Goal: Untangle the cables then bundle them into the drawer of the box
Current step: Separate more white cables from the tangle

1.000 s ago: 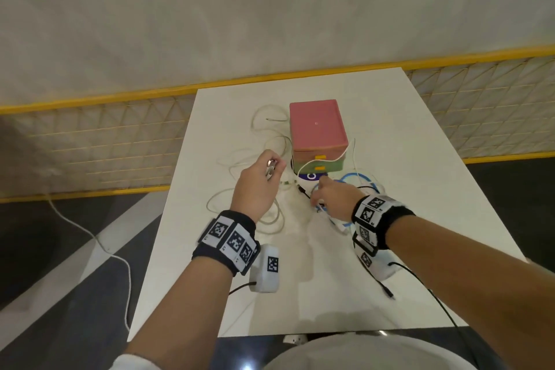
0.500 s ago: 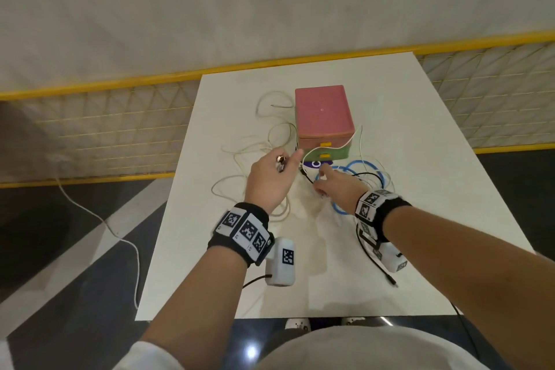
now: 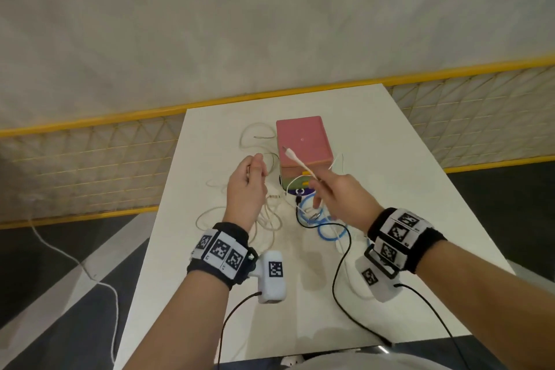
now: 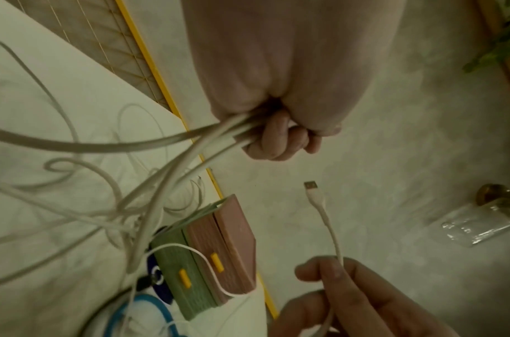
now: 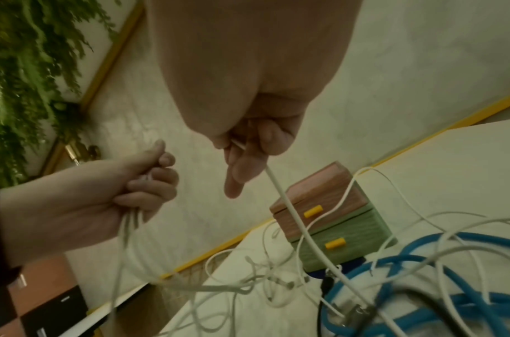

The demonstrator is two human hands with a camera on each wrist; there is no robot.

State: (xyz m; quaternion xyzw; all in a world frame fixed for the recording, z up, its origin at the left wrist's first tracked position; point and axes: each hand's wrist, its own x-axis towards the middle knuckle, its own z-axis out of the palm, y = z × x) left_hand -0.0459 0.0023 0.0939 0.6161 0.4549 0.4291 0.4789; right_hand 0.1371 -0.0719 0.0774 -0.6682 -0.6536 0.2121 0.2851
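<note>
Nearest me, both wrists hang above the table (image 3: 420, 159) edge. My right hand (image 3: 342, 201) pinches a white cable (image 3: 300, 163) a little below its plug, fingers curled round it, so the plug end sticks up free in front of the box (image 3: 303, 141). My left hand (image 3: 246, 189) is closed round a bunch of pale cables (image 4: 150, 141), lifting them off the surface. Under and between the hands lies the tangle: a blue cable (image 3: 327, 231) coiled just before the box, a black lead (image 3: 339, 249) trailing toward me, thin white loops (image 3: 255, 141) off to the left. Farthest, the box stands with both drawers shut.

I judge this the untangling step, early on; nothing is bundled. Next I would draw the white cable clear of the knot while the left holds the rest, slowly, since the loops cross

The left wrist view shows the plug (image 4: 311, 185) and several strands in my left grip; the head view hides those. The right wrist view shows the drawer handles (image 5: 336, 242) and how the blue coil overlaps the white strands
</note>
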